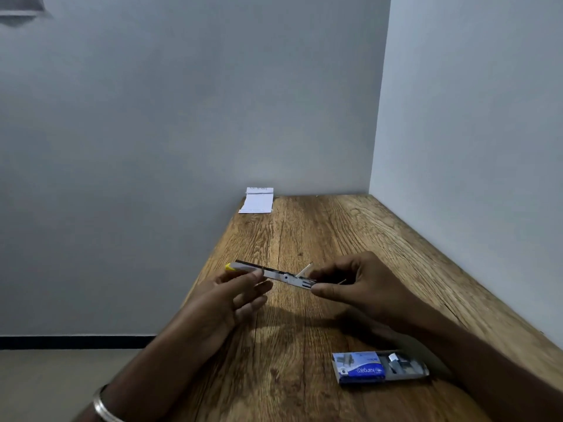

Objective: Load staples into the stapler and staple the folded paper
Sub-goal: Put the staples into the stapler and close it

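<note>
Stapler held above the surface, opened out; left hand pinches its yellow end, right hand grips the other. Staple box open. Folded paper unstapled, far corner. Judged: loading underway, 0 staples driven.

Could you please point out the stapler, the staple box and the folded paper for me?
stapler (275,274), head view, on its metal middle.
staple box (361,368), head view, on its blue sleeve.
folded paper (257,202), head view, on its white face.
</note>
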The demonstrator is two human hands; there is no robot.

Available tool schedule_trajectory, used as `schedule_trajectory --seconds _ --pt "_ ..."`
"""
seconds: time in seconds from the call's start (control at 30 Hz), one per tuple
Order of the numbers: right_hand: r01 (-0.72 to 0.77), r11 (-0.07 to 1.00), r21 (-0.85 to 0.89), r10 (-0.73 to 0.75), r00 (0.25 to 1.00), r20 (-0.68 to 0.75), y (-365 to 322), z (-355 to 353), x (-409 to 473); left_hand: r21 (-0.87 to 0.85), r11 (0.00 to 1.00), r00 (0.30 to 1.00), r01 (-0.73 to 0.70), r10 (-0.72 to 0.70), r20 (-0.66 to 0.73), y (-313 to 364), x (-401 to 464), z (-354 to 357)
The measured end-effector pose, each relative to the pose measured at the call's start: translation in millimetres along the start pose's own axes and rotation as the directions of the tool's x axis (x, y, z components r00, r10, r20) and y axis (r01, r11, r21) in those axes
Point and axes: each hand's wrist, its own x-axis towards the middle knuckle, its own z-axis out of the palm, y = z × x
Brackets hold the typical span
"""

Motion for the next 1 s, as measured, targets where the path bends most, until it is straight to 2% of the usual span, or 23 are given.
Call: schedule_trajectory --seconds 0.07,0.17,0.33,0.5,0.63,0.8,1.0 --pt "0.001 1.000 0.022 0.000 1.000 -0.030 -3 4 -1 -0.131 0.991 0.999 0.028 -0.031 -0.018 -1 3 8" --pt "0.017 0.999 0.033 -0.014 0.997 -0.078 -6 10 -1 -0.196 0.979 0.998 0.056 -0.055 0.011 -10 5 22" --pt "0.071 0.993 0.093 -0.061 0.992 -0.109 -9 17 -2 -0.111 0.993 0.997 0.041 -0.033 0.072 -24 3 40" --pt "0.116 0.991 -0.070 -0.126 0.980 -0.152 -10 16 0 -0.059 0.997 0.995 0.045 -0.039 0.088 -21 2 39" --pt "0.171 0.985 0.023 -0.164 0.972 -0.170 -11 13 3 0.023 0.998 0.985 0.052 -0.055 0.161 -19 -3 39" --pt "0.215 0.972 0.099 -0.197 0.966 -0.165 -12 12 7 0.031 0.995 0.972 0.094 -0.098 0.212 -17 -8 40" --pt "0.248 0.966 0.074 -0.237 0.962 -0.136 -14 12 10 0.053 0.992 0.962 0.116 -0.126 0.241 -15 -12 41"
